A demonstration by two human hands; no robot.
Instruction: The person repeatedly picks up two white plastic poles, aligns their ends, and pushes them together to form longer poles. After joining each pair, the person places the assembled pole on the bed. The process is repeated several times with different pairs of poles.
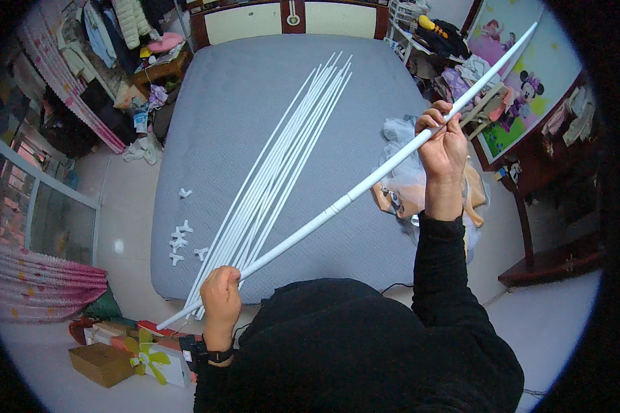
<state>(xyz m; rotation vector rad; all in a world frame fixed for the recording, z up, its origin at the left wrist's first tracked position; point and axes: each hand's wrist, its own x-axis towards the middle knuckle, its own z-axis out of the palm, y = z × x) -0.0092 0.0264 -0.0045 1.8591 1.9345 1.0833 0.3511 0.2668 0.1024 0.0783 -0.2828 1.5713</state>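
A long white tube [302, 234] slants across in front of me, its low end at the lower left and its far end up at the right. Near the low end, my left hand [220, 292] is wrapped round it. Farther up, my right hand [441, 141] grips the same tube, fingers curled over it. A joint line shows around the tube's middle. Beneath it, a bundle of thin white rods [286, 155] lies lengthwise on the grey bed [207, 110]. Several white plastic connectors [178, 242] sit at the bed's left side.
Clear plastic bags and orange packaging [399, 196] rest at the bed's right edge. Cardboard boxes [102, 365] and a green-bladed fan [150, 358] stand on the floor at lower left. Clothes hang at the far left; a cluttered rack [420, 48] is at the far right.
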